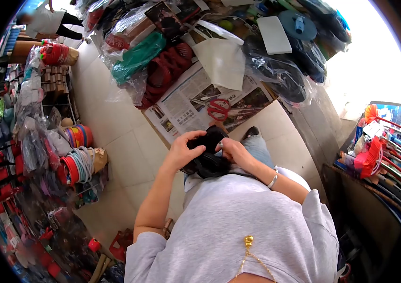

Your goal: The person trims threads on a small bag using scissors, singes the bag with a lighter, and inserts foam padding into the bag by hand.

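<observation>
A black item (212, 162), perhaps a shoe, lies over my lap; its exact shape is hard to make out. My left hand (185, 150) wraps round its left side, thumb and fingers curved over the dark material. On the right side, my right hand (232, 150) pinches its upper edge with bent fingers. Just beyond my hands, red-handled scissors (219, 109) rest on a newspaper (181, 106) that covers a low surface. Dark red shoes (162, 70) and a green shoe (139, 55) lie farther back on it.
Plastic-wrapped dark shoes (276, 70) and a white pad (274, 35) are heaped at the back. Crowded shelves of goods line the left. At right stands a bin (360, 191) of long-handled items. Another person (49, 21) stands at the far upper left.
</observation>
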Tool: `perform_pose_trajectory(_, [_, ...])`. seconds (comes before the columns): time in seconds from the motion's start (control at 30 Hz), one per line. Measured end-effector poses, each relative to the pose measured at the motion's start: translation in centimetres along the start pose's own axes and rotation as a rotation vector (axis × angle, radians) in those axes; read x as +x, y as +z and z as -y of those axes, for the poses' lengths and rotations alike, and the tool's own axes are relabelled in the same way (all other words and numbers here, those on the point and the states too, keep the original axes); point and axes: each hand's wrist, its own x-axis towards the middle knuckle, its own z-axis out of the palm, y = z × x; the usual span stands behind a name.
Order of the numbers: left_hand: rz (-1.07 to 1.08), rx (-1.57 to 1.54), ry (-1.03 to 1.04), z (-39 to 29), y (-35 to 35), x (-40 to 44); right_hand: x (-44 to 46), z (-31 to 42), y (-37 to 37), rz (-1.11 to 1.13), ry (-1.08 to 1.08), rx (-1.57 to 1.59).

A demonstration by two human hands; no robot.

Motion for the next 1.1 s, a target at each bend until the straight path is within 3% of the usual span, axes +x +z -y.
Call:
perform_pose_trajectory(0.07, [0.035, 0.048, -0.022, -0.3, 0.3, 0.0, 0.0, 0.0, -0.2, -0.156, 0.241, 0.208])
perform_pose_trajectory(0.3, [0.039, 0.124, 0.011, -0.2, 0.8, 0.8, 0.4, -0.4, -1.0, -0.257, 0.432, 0.413])
perform_pose_trajectory(0.7, [0.069, 0.146, 0.021, 0.0, 1.0, 1.1, 0.7, -0.2, -0.1, -0.389, 0.420, 0.379])
perform_pose_trajectory(1.1, [0.081, 0.110, -0.001, 0.5, 0.9, 1.0, 0.6, 0.2, -0.2, -0.318, 0.499, 0.264])
